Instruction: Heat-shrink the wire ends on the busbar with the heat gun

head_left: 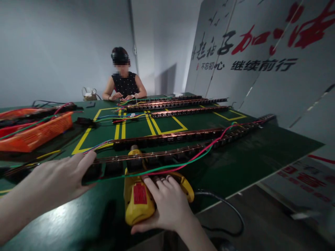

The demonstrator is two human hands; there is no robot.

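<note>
At the front of the green table, my left hand [61, 177] is closed round the near end of a long black strip [159, 157] with copper wires along its top. A red and a green wire run along this strip. Under the strip lies a yellow power tool [141, 209] with a red label and a black cord. My right hand [167, 202] is wrapped over the tool's body, thumb at its near side, a ring on one finger. The tool's nose shows just beyond the strip.
Several more copper-wired strips [172, 137] lie across the table [251, 170], marked with yellow tape. An orange basket [52, 130] of wires and strips stands at the left. Across the table sits a person [125, 82] with both hands on the tabletop. The cord [235, 209] hangs over the right edge.
</note>
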